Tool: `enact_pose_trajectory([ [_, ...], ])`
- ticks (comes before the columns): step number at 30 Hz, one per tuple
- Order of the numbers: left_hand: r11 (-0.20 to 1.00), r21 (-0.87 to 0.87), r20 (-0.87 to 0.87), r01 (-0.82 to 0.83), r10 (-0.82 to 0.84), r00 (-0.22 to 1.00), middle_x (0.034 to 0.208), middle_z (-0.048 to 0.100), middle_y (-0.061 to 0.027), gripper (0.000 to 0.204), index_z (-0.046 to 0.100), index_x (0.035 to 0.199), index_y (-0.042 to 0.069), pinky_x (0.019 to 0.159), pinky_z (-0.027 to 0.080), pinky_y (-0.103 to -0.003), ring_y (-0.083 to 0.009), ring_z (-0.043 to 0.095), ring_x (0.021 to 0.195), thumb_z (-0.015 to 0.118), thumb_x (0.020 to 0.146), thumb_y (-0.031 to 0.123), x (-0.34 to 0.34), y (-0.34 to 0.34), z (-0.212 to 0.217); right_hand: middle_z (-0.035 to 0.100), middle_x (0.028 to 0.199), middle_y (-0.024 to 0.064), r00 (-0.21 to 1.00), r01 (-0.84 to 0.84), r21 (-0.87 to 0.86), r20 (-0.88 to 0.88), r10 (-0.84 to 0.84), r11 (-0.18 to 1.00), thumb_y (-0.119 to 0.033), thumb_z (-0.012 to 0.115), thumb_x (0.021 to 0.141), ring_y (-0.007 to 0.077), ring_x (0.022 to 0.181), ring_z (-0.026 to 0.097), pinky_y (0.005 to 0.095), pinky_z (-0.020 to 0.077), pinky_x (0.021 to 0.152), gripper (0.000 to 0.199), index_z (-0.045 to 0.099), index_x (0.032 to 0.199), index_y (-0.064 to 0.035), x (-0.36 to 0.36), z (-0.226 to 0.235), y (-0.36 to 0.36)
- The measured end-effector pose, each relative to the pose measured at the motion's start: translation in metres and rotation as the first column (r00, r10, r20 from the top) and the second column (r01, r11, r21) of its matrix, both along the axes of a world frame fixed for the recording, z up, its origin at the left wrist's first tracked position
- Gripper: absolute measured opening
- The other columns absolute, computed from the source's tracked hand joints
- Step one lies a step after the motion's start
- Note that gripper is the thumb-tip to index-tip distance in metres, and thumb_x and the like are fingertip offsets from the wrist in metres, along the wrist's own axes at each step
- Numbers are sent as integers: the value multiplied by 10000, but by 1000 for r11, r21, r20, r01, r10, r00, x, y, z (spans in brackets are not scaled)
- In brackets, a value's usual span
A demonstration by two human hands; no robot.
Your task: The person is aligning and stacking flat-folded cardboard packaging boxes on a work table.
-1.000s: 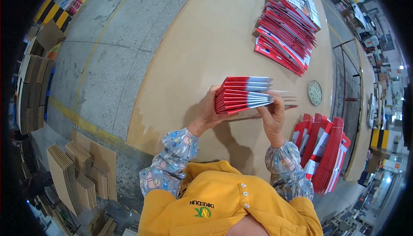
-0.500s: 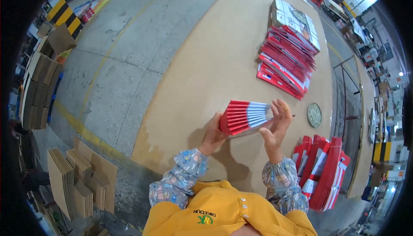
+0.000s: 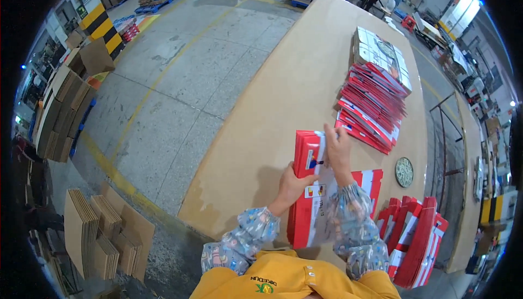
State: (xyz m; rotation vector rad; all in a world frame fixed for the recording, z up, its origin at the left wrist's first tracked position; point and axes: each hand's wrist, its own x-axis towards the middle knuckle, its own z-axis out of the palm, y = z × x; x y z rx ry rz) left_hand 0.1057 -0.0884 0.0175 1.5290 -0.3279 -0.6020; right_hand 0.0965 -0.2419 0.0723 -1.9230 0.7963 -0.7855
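- From my remote seat I see the left hand closed on the left long edge of a red-and-white stack of folded card pieces, thumb across the printed face; its other fingers are hidden.
- The right hand is at the stack's upper end, fingers bent by the top right corner; I cannot tell how tightly they close, or whether they pinch any card.
- The stack is in front of the yellow shirt, over the brown table; I cannot tell whether its lower end touches the tabletop.
- Another red-and-white piece shows just beyond the right forearm, near a round dish.
- I judge the step in hand as handling the stack with its pieces together.
- To me, the next move calls for a firm left grip and even edges.
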Motion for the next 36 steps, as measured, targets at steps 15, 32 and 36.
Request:
enact_pose_trajectory([
  [15, 814, 580, -47, 8, 24, 999, 901, 693, -177, 557, 664, 989, 42, 767, 527, -403, -307, 676, 862, 775, 627, 450, 7, -5, -153, 624, 903, 109, 544, -822, -353, -256, 799, 446, -197, 657, 744, 284, 927, 567, 393, 436, 879, 214, 619, 891, -46, -116, -172, 134],
  [32, 809, 588, -13, -8, 20, 1000, 924, 664, -236, 643, 602, 1005, 5, 778, 498, -482, -397, 645, 888, 761, 639, 510, -1, -6, -158, 514, 1293, 126, 501, -862, -315, -416, 759, 396, -329, 540, 836, 275, 1260, 423, 471, 268, 1085, 476, 522, 1248, -91, -126, -225, 152],
  [36, 811, 585, 10, 2, -10, 1000, 953, 661, -239, 654, 600, 1014, -11, 800, 504, -468, -392, 643, 916, 766, 631, 492, 4, -4, -163, 604, 890, 127, 388, -921, -90, -207, 898, 378, -176, 658, 753, 305, 870, 572, 417, 450, 770, 249, 606, 966, -58, -122, -166, 130],
])
